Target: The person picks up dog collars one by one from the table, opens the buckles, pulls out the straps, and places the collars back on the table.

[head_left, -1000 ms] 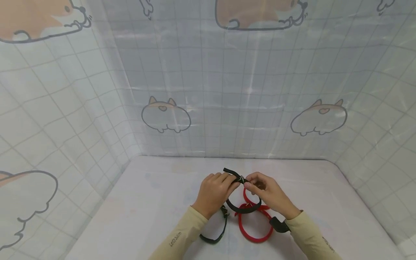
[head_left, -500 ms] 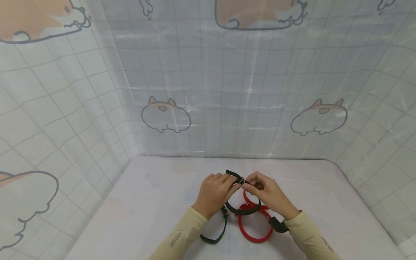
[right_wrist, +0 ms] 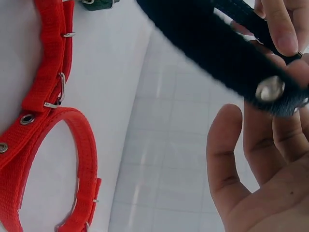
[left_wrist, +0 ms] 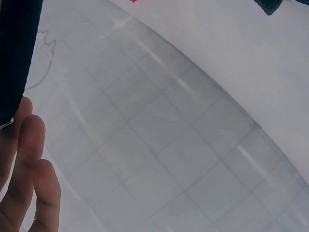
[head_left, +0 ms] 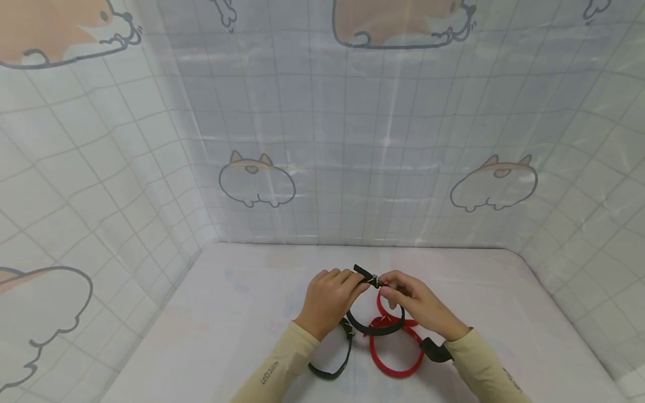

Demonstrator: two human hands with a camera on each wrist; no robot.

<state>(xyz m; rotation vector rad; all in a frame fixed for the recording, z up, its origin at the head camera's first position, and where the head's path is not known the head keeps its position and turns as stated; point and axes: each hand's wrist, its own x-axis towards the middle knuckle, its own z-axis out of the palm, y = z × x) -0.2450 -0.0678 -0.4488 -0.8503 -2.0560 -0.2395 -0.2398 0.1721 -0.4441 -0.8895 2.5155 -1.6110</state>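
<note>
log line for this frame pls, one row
left hand: grips black collar by buckle | right hand: pinches its strap end | red collar: flat on table | dark green collar: on table

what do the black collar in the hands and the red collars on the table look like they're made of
Black collar: probably woven nylon webbing, matte, with a ribbed weave and a shiny metal rivet. Red collars: seemingly the same kind of webbing, with visible weave, metal eyelets and a wire ring.

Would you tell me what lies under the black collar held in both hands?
Under the black collar, a red collar lies on the white table, partly overlapped by its loop. The hands hide the part beneath them.
</note>
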